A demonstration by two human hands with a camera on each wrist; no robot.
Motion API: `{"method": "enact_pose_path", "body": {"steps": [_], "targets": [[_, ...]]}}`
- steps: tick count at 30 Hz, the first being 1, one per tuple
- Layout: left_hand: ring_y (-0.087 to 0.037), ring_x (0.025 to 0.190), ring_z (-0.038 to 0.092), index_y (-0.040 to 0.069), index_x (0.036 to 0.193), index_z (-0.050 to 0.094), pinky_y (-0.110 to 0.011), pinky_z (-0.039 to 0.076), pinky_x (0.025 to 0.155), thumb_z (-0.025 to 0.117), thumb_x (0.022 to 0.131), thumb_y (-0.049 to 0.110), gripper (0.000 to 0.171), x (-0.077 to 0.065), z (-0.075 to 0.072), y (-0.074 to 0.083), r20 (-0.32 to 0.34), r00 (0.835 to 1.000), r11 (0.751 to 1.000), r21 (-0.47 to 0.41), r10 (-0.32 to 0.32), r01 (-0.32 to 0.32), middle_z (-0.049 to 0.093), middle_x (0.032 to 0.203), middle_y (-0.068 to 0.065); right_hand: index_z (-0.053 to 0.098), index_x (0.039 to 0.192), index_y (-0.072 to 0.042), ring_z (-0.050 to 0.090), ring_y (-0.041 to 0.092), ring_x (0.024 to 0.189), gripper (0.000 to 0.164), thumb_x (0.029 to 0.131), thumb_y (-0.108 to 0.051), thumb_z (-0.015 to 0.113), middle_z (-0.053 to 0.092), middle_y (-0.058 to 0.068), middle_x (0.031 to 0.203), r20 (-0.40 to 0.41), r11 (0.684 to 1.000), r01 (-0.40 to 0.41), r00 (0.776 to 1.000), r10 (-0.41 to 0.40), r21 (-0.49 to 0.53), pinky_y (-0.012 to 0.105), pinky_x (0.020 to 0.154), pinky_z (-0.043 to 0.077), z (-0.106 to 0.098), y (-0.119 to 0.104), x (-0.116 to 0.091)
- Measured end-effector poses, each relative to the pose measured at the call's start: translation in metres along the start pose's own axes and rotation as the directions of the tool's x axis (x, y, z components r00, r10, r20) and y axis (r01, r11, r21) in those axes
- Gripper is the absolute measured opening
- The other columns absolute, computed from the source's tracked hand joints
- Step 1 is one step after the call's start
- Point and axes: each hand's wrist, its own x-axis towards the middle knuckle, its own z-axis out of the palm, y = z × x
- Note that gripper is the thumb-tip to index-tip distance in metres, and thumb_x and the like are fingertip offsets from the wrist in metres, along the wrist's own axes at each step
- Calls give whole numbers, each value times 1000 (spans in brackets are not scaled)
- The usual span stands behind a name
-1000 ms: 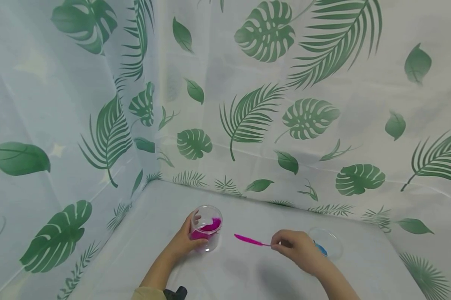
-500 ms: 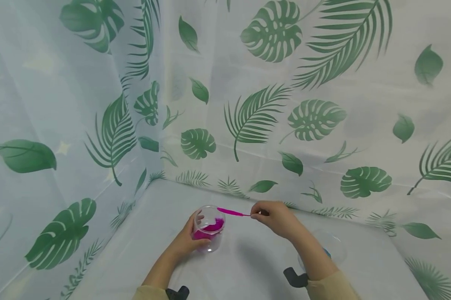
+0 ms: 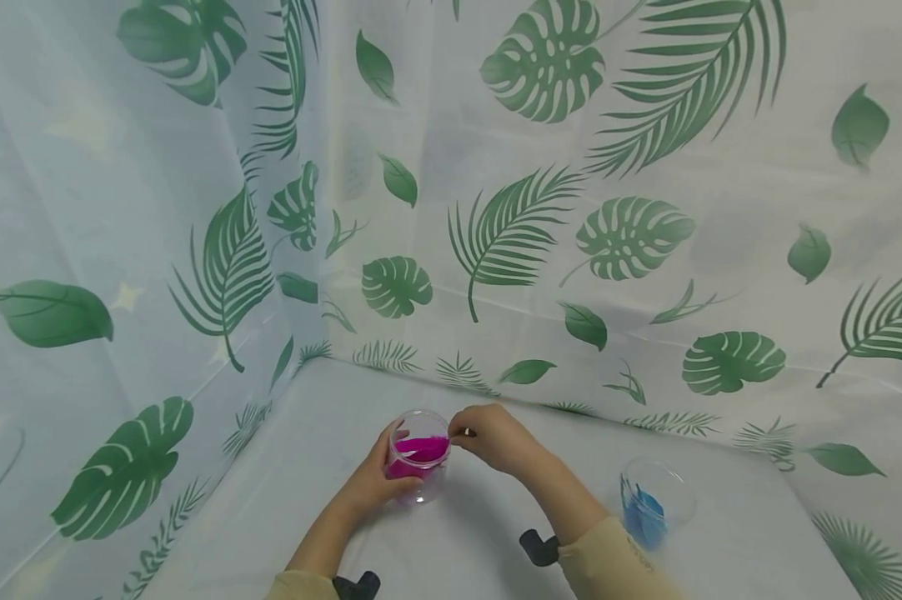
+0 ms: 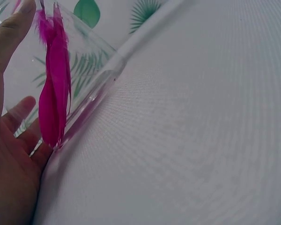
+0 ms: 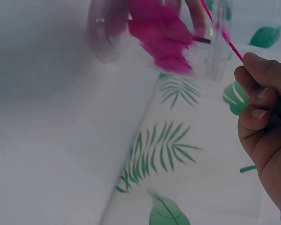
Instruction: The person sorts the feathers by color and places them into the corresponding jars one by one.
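In the head view my left hand (image 3: 368,483) holds a clear plastic jar (image 3: 428,493), thumb and fingers curved around its sides. Several magenta feathers (image 4: 56,89) show through the jar wall in the left wrist view. My right hand (image 3: 496,437) is at the right side of the jar's mouth. Its thumb and fingertips pinch the thin quill of a magenta feather (image 5: 234,50), which reaches in over the rim. Where that feather ends among the others cannot be told apart.
To the right stands a second clear jar (image 3: 684,479) with blue feathers (image 3: 644,518) in it. The white tabletop (image 3: 331,396) meets leaf-printed curtains (image 3: 496,333) at the back and left. Dark wrist camera mounts (image 3: 538,547) sit at the sleeves.
My right hand has moved left with the magenta feather, from beside the blue feathers' jar to the held jar's mouth. The blue feathers show again past the arm. The left hand keeps its hold.
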Motion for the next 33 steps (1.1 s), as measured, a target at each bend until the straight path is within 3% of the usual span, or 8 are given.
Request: {"method": "enact_pose_path", "body": {"steps": [13,22,29,33], "targets": [[-32,147,33,38,155,17,-62,30,115,84,74,45,105,-3,-1,3,-7,1000,1000,25,3,-3,38,157,4,74,93,-19,61,1,78,6,89,-15,73,70,-11,84,32,999,-36,999,37,-14,19,73,56,26,-7,17],[-33,147,33,37,155,17,-63,31,114,84,76,43,104,-1,0,3,1,1000,1000,29,10,-10,38,157,4,72,90,-21,59,3,77,6,89,-15,73,66,-12,83,9,998,-66,998,66,10,19,71,54,27,-7,16],[-33,147,32,36,155,18,-64,30,114,85,75,41,104,1,2,2,2,1000,1000,9,13,-13,38,157,3,72,94,-19,59,3,80,4,91,-19,71,62,-13,88,-132,999,-40,990,40,5,20,72,54,19,4,-4],[-33,147,32,36,155,19,-64,30,114,86,74,39,105,1,2,0,-17,1000,1000,12,13,-12,38,156,3,71,90,-22,56,1,76,1,91,-23,71,59,-17,85,-207,996,-83,975,85,17,18,67,51,8,11,-22]]}}
